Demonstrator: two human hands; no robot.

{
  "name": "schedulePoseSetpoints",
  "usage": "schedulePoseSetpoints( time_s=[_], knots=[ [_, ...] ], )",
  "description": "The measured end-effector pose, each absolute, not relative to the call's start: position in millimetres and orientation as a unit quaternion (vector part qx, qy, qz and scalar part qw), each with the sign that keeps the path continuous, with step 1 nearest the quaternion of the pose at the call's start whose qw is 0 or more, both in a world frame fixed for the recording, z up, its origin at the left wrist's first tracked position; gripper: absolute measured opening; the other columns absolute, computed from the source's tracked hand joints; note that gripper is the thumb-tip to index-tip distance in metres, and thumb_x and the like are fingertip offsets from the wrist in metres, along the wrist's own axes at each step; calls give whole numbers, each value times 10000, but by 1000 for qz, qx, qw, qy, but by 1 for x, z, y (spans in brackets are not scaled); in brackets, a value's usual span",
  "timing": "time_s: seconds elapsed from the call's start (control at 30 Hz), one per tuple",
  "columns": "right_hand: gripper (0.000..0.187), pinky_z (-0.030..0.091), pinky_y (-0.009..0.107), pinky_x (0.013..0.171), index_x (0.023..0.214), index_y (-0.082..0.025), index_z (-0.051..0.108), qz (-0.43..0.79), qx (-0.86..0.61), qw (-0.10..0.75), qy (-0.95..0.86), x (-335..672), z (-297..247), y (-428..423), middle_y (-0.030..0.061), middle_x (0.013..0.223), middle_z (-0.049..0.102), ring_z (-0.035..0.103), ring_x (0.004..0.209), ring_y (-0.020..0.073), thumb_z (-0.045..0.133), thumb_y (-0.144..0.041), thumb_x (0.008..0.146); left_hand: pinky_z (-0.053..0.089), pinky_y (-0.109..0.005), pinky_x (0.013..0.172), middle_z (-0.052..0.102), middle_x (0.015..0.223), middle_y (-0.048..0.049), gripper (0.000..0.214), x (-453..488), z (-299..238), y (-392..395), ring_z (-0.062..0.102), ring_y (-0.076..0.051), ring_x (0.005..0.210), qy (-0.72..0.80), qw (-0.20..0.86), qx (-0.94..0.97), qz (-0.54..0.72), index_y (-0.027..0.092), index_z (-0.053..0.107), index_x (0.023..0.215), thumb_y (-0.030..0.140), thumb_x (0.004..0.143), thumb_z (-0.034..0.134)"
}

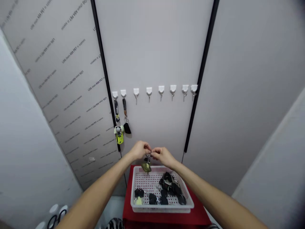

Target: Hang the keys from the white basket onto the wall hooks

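1. The left hand (140,150) is hovering over the far edge of the white basket (162,208); its fingers are pinching together, with almost no gap, at the metal ring of the gold-coloured keychain (146,167).
2. The right hand (164,156) is meeting it from the other side; its fingers are also pinching, thumb against index, at the same ring; the exact contact is looking too small to tell.
3. The gold-coloured keychain is hanging below the fingers, above the far edge of the basket, left of that edge's middle.
4. The basket is sitting on the red table (166,219); inside, a bunch of dark keys (175,187) is lying along the right edge; more dark pieces (152,198) are lying by the middle of the near edge; a pale yellow tag (139,200) is resting in the near left corner.
5. Behind, eight white hooks (161,89) are forming a row; the two leftmost are carrying a yellow-green keychain (119,138) and a black fob (127,128).
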State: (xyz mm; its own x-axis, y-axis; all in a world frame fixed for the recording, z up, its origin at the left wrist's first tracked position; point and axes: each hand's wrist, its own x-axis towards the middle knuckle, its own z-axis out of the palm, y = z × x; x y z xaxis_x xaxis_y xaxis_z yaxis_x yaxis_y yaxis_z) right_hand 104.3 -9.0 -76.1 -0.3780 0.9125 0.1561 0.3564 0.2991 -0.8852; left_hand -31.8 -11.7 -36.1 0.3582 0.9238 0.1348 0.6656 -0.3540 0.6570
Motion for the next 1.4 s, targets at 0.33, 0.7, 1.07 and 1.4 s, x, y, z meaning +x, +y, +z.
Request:
schedulePoseSetpoints(
  time_s=[0.33,0.7,1.07,1.4],
  knots=[
    [81,382,184,473,570,-122,483,418,-379,442,-697,76,11,11,-41,478,473,466,431,50,454,-192,598,323,-158,454,447,463,57,38,-56,16,4,396,-39,440,468,330,682,455,118,481,582,121,546,492],
    [64,418,164,429,570,-127,473,363,-363,575,-636,33,99,44,-35,450,473,465,401,45,444,-145,624,354,-177,463,456,439,53,81,-71,100,36,437,-52,428,471,223,586,620,132,461,577,97,530,516],
    [85,417,208,453,594,-120,516,265,-453,574,-628,20,114,77,13,493,520,501,431,86,437,-124,622,384,-217,609,577,735,-55,190,-62,112,53,507,-106,646,543,142,582,589,108,542,725,58,558,467],
    [225,392,193,529,816,-105,538,218,-481,401,-749,84,13,38,27,649,568,499,506,68,416,-189,646,383,-217,648,559,730,-24,176,-60,-15,7,493,-95,665,501,223,686,478,123,522,760,131,598,452]
  ],
)
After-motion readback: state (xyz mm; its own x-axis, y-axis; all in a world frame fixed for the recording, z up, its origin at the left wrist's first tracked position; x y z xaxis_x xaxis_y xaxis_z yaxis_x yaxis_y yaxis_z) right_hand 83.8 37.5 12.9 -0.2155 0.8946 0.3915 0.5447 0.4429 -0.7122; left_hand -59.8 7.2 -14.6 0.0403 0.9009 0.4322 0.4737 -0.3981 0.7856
